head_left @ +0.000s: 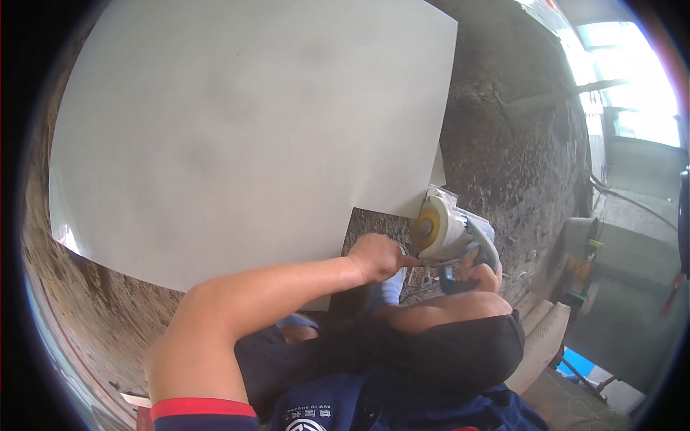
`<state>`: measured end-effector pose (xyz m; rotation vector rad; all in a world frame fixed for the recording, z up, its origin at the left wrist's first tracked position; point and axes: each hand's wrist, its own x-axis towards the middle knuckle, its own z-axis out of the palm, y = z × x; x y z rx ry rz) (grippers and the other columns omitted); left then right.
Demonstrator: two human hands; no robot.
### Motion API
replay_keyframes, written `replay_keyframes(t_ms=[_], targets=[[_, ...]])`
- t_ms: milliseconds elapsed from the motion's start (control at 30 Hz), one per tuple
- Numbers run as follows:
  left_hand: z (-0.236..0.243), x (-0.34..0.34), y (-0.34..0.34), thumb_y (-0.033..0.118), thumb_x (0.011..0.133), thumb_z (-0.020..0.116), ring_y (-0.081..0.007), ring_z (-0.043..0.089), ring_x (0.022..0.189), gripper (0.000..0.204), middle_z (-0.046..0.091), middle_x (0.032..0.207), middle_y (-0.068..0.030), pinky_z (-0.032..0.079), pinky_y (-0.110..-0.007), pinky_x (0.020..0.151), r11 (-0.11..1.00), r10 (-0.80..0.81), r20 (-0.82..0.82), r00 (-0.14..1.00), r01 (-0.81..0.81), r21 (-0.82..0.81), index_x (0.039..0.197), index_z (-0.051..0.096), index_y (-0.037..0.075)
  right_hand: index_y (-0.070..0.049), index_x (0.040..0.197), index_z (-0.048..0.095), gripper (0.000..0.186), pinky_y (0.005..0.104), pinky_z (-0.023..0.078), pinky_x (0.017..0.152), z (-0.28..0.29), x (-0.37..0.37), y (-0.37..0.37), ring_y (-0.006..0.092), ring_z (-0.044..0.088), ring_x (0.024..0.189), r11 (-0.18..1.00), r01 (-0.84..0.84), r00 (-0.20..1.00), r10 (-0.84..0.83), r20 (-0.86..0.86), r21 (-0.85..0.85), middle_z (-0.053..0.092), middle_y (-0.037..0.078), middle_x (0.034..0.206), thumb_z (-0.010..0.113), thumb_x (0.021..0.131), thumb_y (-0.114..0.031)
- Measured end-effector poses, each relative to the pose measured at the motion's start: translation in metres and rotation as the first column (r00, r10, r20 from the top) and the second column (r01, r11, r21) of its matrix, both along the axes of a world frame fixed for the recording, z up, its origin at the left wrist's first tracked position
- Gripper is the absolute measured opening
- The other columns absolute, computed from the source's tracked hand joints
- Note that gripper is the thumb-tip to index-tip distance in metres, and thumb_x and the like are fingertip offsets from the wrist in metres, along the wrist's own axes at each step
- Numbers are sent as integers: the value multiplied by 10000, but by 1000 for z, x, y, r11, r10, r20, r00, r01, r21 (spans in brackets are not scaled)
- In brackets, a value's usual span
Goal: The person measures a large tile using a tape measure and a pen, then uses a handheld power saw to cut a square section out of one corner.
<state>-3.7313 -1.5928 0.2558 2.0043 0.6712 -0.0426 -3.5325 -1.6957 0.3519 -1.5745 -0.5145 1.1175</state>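
Note:
A portable circular saw with a pale body, a yellow round part on its left side and a blue handle stands at the right edge of a large whitish panel. My right hand is wrapped around the saw's handle. My left hand lies just left of the saw with its fingers curled. One fingertip reaches the saw's lower edge, and what the fingers hold, if anything, is hidden. The panel has a squared notch at its lower right corner, beside my left hand. The blade cannot be seen.
The panel rests low over a rough, dusty brown floor. My bent knee is close below the saw. Pale stacked boards are at the lower right. A thin hose or cable runs along the right side.

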Motion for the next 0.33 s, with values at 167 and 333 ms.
replay_keyframes(t_ms=[167,333], targets=[[-1,-6,-11,608,901,472,-407,627,693,655,639,681,-196,485,-469,646,976,162,61,985,-150,-160,677,680,29,12,820,508,173,292,392,566,6,-18,4,170,445,564,990,144,984,-144,-104,-7,480,60,681,457,654,15],[2,-10,-29,535,939,508,-265,671,768,573,716,826,-162,496,-349,741,825,132,37,991,-89,-558,826,714,13,-24,882,500,215,304,392,574,-11,-13,-6,150,401,568,931,363,838,-342,-425,-34,442,34,714,458,675,16]])
